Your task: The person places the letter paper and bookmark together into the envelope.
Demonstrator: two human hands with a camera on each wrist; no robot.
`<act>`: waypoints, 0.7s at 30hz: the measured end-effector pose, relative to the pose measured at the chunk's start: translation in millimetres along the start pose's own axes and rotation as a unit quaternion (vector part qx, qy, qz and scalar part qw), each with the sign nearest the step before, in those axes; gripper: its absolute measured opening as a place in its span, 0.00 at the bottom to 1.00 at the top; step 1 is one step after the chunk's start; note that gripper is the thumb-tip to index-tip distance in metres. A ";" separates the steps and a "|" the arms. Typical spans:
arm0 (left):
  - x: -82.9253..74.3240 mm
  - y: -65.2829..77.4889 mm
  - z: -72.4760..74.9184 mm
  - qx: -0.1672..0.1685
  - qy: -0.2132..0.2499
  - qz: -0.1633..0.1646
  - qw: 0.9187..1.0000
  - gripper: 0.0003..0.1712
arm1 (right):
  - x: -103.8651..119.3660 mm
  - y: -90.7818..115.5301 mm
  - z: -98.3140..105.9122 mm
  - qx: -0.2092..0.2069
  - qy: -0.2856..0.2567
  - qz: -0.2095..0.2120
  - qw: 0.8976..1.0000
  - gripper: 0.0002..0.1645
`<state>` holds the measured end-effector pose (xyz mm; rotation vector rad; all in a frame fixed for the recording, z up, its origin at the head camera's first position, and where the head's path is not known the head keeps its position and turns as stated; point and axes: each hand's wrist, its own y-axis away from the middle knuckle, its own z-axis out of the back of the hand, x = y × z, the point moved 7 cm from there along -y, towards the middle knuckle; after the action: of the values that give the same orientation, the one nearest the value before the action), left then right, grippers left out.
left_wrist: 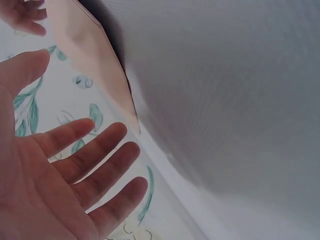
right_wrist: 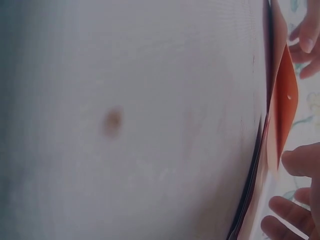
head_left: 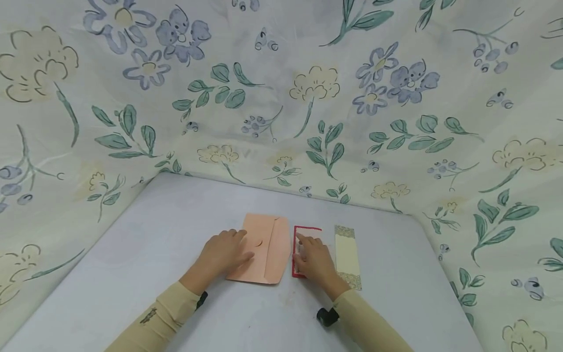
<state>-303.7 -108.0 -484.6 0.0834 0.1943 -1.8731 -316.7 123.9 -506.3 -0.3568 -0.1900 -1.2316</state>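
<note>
A peach paper envelope (head_left: 259,249) lies on the white table, with a flap along its right side. My left hand (head_left: 224,252) is over its left edge, the fingers spread and relaxed; the left wrist view shows nothing held in that hand (left_wrist: 70,175). Just right of the envelope is a red-bordered card (head_left: 293,254), partly hidden under my right hand (head_left: 315,259). In the right wrist view the fingers of that hand (right_wrist: 300,200) are loosely extended beside the envelope's orange inside (right_wrist: 286,95). Whether either hand touches paper I cannot tell.
To the right lies a cream strip (head_left: 347,252) with glittery bands at both ends. White table (head_left: 184,205) surrounds the papers, and a flower-printed cloth (head_left: 272,107) rises behind and at the sides. A black wrist camera (head_left: 327,317) sits under the right forearm.
</note>
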 end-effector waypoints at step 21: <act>-30.8 -8.3 -1.2 -0.023 0.020 -0.024 0.999 0.36 | 10.0 -2.9 -4.4 0.013 0.019 0.007 1.000 0.38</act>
<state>-302.2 -76.4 -480.2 0.0853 0.2695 -1.9139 -316.3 112.7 -506.5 -0.3117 -0.1717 -1.2206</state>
